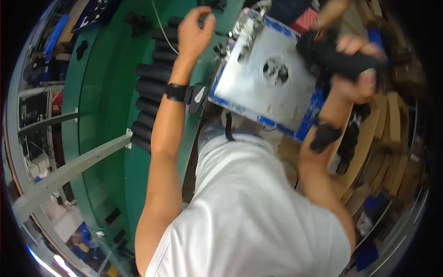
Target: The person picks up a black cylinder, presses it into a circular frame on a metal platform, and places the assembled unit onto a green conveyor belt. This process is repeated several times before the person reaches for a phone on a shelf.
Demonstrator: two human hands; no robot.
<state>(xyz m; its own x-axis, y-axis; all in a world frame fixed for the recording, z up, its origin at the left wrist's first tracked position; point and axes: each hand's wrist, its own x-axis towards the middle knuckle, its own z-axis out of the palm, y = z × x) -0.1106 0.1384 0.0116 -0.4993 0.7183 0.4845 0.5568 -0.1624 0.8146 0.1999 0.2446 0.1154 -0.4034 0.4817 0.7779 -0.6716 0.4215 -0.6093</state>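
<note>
"Any lettering on the black cylinder (pixel 334 57)?"
"Too blurred; it's thick, by the metal plate's (pixel 251 83) right edge."
"Right hand's grip (pixel 350 89)?"
"Wrapped around it; left hand's grip (pixel 194 34) curls, fingertips apart."

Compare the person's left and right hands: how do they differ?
The left hand looks empty and loosely curled; the right hand grips a black object. The left hand shows against the green bench, the right hand right of the silver plate. Both wear black gear near the wrist.
</note>
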